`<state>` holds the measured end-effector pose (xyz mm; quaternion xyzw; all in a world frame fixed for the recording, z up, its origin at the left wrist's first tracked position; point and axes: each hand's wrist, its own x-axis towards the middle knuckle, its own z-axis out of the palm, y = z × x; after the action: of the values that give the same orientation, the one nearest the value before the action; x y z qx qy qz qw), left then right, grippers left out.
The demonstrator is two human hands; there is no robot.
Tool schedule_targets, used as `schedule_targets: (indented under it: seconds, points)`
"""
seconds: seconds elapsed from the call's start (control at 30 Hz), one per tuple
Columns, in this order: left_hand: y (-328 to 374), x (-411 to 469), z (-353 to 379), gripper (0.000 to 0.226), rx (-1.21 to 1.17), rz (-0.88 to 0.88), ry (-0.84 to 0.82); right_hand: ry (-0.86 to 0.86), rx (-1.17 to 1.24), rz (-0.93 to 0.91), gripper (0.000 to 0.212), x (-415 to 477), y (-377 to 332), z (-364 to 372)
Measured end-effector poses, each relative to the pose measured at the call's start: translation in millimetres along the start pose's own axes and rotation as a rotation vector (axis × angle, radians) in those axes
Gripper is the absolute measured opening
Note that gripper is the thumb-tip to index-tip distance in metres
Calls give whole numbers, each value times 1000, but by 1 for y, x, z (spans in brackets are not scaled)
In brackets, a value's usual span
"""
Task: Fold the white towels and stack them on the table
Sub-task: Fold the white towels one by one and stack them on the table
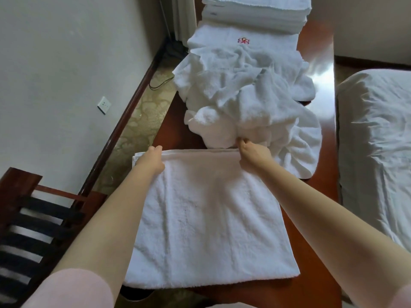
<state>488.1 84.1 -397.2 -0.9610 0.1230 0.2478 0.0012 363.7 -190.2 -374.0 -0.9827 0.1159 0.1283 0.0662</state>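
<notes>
A white towel (209,221) lies flat and doubled over on the near end of the reddish-brown table (320,47). My left hand (152,160) grips its far left corner. My right hand (252,153) pinches its far right corner, close against a crumpled heap of white towels (244,92) in the middle of the table. Beyond the heap lies a folded towel with a red flower emblem (243,40). A stack of folded white towels (255,12) stands at the far end.
A bed with a rumpled white sheet (378,138) runs along the table's right side. A dark wooden slatted rack (33,236) stands at the lower left, beside a white wall with a socket (104,105). A black cable (160,82) lies on the patterned floor.
</notes>
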Motion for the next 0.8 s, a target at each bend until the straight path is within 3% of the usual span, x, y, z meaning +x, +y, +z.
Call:
schedule_targets:
  seconds: [0.27,0.37,0.57,0.8]
  points:
    - [-15,3,-7,14,-51,-51,91,50,-70,58,20,-1,16,11]
    - [-15,-8,-17,12,-116,-18,226,144,22,92,21,-7,17,-2]
    - [-2,-48,-43,11,-334,106,613,497,194,143,15,-38,18,-37]
    - [-19,-107,-13,10,-366,157,648,584,243,72,14,-116,9,-19]
